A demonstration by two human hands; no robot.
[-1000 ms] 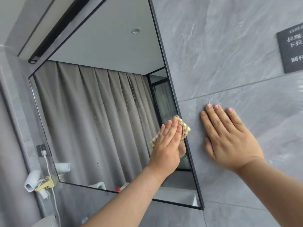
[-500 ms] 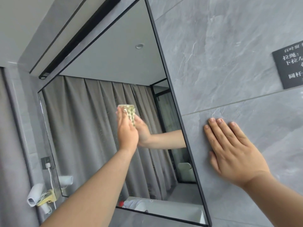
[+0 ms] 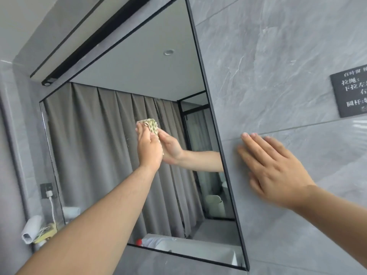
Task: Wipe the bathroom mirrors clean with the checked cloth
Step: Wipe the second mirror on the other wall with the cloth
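The black-framed wall mirror (image 3: pixel 103 147) fills the middle of the view and reflects grey curtains. A wadded green-and-cream checked cloth (image 3: pixel 152 125) lies against the glass near the mirror's centre. My left hand (image 3: pixel 149 147) presses it there with straight fingers, and the cloth pokes out above the fingertips. The hand and arm are mirrored just to the right. My right hand (image 3: pixel 272 165) lies flat on the grey tiled wall (image 3: pixel 278 56), right of the mirror's frame, holding nothing.
A dark sign (image 3: pixel 351 92) with white writing hangs on the wall at the far right. At the lower left a white hair dryer (image 3: pixel 31 229) sits in a holder, its cord plugged into a socket (image 3: pixel 46 189). A black light bar (image 3: pixel 95 42) runs above the mirror.
My left hand has slid the cloth from the mirror's right edge leftward and up to its middle. My right hand stays flat on the tile.
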